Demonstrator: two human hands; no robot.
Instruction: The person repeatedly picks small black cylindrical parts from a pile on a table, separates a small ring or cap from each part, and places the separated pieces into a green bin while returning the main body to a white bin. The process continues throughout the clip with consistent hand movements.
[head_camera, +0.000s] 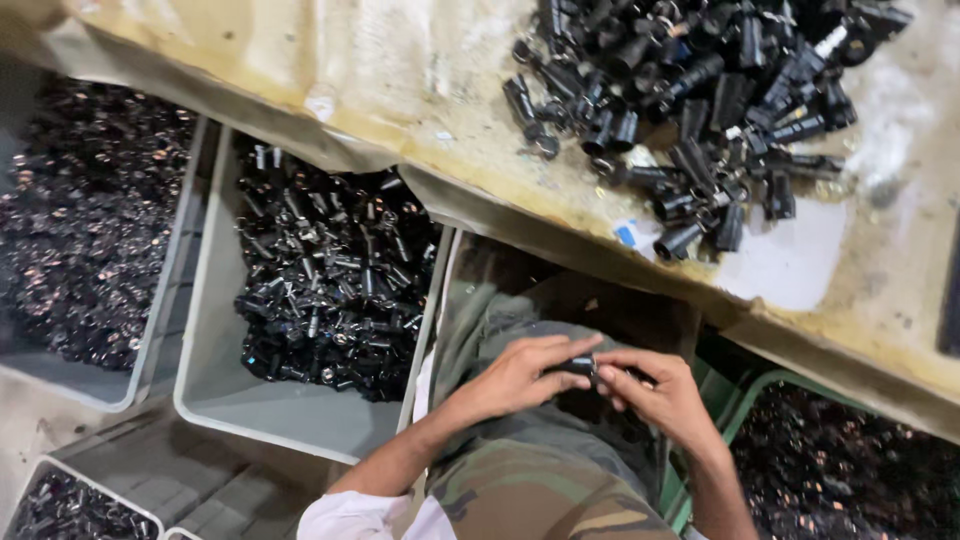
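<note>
— Black plastic, is it, the item in the grip?

— Yes. A small black cylindrical part (577, 366), pinched between both hands above the lap. Left hand (520, 378) has thumb and fingers closed on its near end; right hand (662, 392) has fingertips closed on the other end.

— Position relative to the grip?

— Directly between the two hands, held level, touching both.

— Surroundings?

— Camouflage trousers (540, 480) beneath. Grey bin (215, 400) of similar black parts to the left. A pile of black parts (700, 90) lies on the worn bench (400, 70) beyond.
</note>
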